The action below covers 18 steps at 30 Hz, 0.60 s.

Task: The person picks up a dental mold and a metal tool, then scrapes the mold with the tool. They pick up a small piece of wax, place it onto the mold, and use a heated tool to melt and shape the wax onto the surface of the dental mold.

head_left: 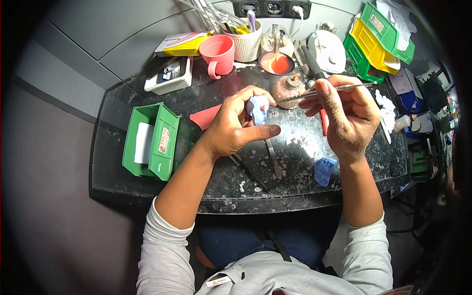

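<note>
Gripping a blue dental model (257, 109), left hand (235, 127) clenched, right hand (344, 115) pinching a metal tool (324, 91)

A dark speckled surface (295, 147) carries an open green bin (164, 142) at the left with a white card inside. At the back stand a pink mug (218, 51), a white woven basket (248, 44) of tools, a yellow box (184, 44) and a white tray (169, 81). A small burner (289, 87) sits just in front of a pink bowl (277, 63). Green and yellow bins (376, 39) are stacked at the right. A blue lump (324, 170) and a loose metal blade (274, 160) lie near the front edge.
</note>
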Each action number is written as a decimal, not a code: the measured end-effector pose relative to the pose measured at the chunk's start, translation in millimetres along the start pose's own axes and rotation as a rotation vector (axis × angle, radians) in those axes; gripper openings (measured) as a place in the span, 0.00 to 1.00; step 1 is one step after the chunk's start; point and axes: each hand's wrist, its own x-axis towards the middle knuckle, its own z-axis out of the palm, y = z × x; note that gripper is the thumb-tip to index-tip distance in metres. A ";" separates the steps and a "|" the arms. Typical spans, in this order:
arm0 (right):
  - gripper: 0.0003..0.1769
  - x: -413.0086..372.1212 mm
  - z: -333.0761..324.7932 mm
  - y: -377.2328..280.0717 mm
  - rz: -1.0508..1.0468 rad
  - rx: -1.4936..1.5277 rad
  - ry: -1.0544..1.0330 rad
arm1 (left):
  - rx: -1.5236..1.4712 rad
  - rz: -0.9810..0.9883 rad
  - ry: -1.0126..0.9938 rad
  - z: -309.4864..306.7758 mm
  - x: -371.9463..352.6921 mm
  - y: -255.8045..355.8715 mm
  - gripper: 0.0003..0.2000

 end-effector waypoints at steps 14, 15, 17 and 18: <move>0.07 -0.3 -0.1 0.3 -0.006 0.003 -0.003 | -0.026 -0.062 0.002 2.2 -0.5 3.8 0.27; 0.07 -0.6 0.1 0.3 -0.006 0.003 -0.003 | -0.025 -0.017 0.009 3.5 0.1 2.5 0.25; 0.07 -1.1 0.5 0.4 0.003 0.015 0.002 | -0.023 0.029 0.016 3.9 0.4 1.1 0.25; 0.07 -1.1 0.3 0.4 0.004 0.015 0.002 | -0.025 0.036 0.016 3.8 0.3 0.7 0.25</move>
